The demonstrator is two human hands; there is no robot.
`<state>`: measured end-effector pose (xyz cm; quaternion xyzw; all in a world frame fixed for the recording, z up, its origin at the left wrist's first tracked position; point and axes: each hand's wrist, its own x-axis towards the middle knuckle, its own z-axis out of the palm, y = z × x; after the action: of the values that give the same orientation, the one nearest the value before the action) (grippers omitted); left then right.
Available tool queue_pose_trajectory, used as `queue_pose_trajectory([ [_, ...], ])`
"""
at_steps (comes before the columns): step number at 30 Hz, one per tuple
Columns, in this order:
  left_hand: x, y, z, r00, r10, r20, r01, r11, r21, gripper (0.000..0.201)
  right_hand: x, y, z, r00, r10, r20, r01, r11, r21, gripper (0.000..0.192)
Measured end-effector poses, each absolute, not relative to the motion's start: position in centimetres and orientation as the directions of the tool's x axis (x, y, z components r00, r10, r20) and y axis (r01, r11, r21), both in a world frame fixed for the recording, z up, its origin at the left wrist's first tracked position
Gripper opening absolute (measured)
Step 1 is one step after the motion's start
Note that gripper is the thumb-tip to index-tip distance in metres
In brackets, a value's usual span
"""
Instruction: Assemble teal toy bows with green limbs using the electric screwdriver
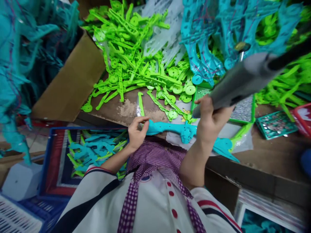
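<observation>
My left hand (137, 133) grips the left end of a long turquoise plastic part (166, 127) between thumb and fingers. The part lies across the table's front edge, close to my apron. My right hand (211, 120) is wrapped round a grey electric screwdriver (243, 79), whose dark cord runs off to the upper right. The tool tilts down to the left over the right half of the part; its tip is hidden. Behind my right wrist shows another turquoise piece (224, 145). Lime-green strips with round ends (172, 114) lie just beyond the part.
A large heap of lime-green parts (136, 48) covers the back. Turquoise parts (201, 42) hang or stack at the back right. A green tray of screws (243, 109) and a teal tray (277, 125) sit rightward. Left are a cardboard box (73, 77) and a blue crate (46, 161).
</observation>
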<state>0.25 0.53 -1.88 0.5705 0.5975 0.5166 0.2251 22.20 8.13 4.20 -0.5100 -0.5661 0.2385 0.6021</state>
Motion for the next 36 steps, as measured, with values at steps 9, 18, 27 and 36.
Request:
queue_pose_trajectory([
  [9,-3.7,-3.5,-5.2,-0.301,0.892,-0.338,0.039,0.366,0.93,0.044,19.5,3.7,1.4,0.289,0.885,0.364,0.266,0.291,-0.919,0.053],
  [18,-4.3,-5.3,-2.7,-0.099,0.825,-0.556,-0.317,0.503,0.804,0.061,12.7,-5.0,-4.7,-0.475,0.677,-0.563,-0.488,-0.735,-0.471,0.05],
  [27,-2.3,4.5,-0.7,-0.033,0.913,-0.406,-0.651,0.289,0.702,0.027,13.2,-1.6,-3.7,-0.38,0.742,-0.552,-0.615,-0.649,-0.448,0.04],
  [36,-1.9,2.0,-1.5,-0.12,0.919,-0.375,-0.618,0.226,0.753,0.037,12.8,-0.9,-3.7,-0.2,0.757,-0.622,-0.636,-0.583,-0.506,0.048],
])
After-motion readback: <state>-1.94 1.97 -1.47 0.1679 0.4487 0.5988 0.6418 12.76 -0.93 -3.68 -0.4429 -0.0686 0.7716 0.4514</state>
